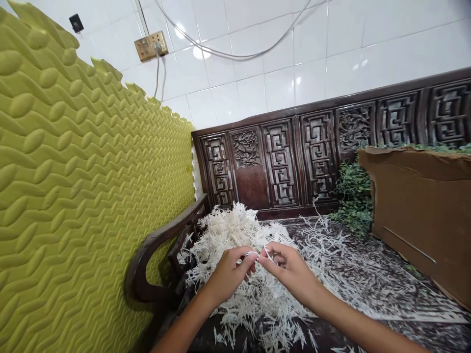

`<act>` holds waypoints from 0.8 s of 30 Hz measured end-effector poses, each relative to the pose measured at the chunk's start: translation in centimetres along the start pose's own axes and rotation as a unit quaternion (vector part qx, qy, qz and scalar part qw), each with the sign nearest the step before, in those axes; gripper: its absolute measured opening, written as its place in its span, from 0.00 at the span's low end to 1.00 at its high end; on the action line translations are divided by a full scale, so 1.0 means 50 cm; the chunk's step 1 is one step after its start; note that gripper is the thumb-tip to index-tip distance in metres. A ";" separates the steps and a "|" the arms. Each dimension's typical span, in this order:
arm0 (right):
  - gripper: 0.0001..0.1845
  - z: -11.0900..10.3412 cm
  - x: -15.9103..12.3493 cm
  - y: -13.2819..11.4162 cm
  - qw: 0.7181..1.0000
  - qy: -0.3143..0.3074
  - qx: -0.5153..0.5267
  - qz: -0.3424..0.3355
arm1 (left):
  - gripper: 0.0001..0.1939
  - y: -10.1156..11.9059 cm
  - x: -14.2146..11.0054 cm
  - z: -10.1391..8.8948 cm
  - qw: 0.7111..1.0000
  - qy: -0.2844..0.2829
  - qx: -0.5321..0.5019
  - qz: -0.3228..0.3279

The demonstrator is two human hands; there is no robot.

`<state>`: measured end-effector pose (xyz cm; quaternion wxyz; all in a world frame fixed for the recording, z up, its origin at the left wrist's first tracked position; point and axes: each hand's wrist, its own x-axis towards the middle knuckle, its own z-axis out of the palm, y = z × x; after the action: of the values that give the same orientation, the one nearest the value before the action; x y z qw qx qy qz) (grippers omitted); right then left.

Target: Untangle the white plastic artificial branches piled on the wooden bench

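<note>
My left hand (230, 272) and my right hand (289, 269) meet fingertip to fingertip over a heap of white plastic sprigs (235, 230) on a dark wooden bench (371, 279). Both hands pinch one small white sprig (259, 255) between thumb and fingers. More white sprigs lie scattered below my wrists and across the seat to the right.
A yellow-green textured foam panel (73, 186) stands at the left against the bench's curved armrest (154, 250). The carved backrest (316, 157) runs along a white tiled wall. A brown cardboard box (423, 211) sits at the right, with green artificial foliage (353, 196) beside it.
</note>
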<state>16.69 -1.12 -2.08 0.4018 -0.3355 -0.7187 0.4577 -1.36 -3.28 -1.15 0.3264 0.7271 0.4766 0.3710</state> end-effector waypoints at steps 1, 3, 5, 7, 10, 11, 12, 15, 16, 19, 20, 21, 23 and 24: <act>0.12 0.001 -0.001 -0.001 1.000 -0.005 0.008 0.003 | 0.22 -0.001 0.000 -0.001 1.000 0.000 0.010 0.001; 0.12 0.002 -0.002 -0.002 1.000 -0.014 0.023 0.004 | 0.22 0.000 -0.002 -0.001 0.999 0.003 0.032 0.006; 0.14 0.005 -0.001 0.000 0.999 -0.020 0.034 -0.001 | 0.21 0.003 -0.004 -0.002 0.998 0.003 0.053 0.019; 0.16 0.007 0.000 0.003 0.999 -0.021 0.036 -0.010 | 0.20 0.007 -0.006 -0.002 0.997 0.002 0.068 0.036; 0.19 0.006 0.000 0.004 0.999 -0.030 0.026 -0.029 | 0.20 0.010 -0.006 -0.003 0.998 -0.007 0.049 0.045; 0.20 0.004 -0.001 0.002 0.998 -0.037 0.024 -0.034 | 0.20 0.011 -0.005 -0.004 0.999 -0.014 0.026 0.042; 0.20 0.001 -0.002 0.000 0.998 -0.047 0.029 -0.034 | 0.20 0.011 -0.005 -0.006 0.999 -0.025 -0.004 0.038; 0.19 -0.005 -0.004 -0.013 0.988 -0.110 0.103 -0.020 | 0.19 0.012 -0.003 -0.010 0.992 -0.064 -0.108 0.021; 0.19 -0.007 -0.004 -0.018 0.980 -0.137 0.145 -0.013 | 0.19 0.013 -0.002 -0.011 0.987 -0.072 -0.139 0.017; 0.17 -0.011 -0.004 -0.031 0.950 -0.192 0.244 0.013 | 0.19 0.016 -0.003 -0.011 0.973 -0.085 -0.215 0.011; 0.16 -0.013 -0.004 -0.034 0.945 -0.202 0.257 0.024 | 0.18 0.017 -0.005 -0.012 0.967 -0.093 -0.236 0.007; 0.15 -0.015 -0.005 -0.036 0.941 -0.211 0.261 0.035 | 0.18 0.017 -0.006 -0.014 0.962 -0.105 -0.254 0.000; 0.13 -0.021 -0.007 -0.040 0.934 -0.237 0.262 0.053 | 0.17 0.016 -0.011 -0.019 0.948 -0.146 -0.282 -0.020; 0.12 -0.025 -0.010 -0.041 0.930 -0.253 0.261 0.059 | 0.17 0.016 -0.014 -0.023 0.941 -0.171 -0.290 -0.032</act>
<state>17.77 -1.77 0.00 0.2521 -0.1339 -0.6303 0.7220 -2.17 -4.06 -0.07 0.6111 0.6380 0.3085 0.3525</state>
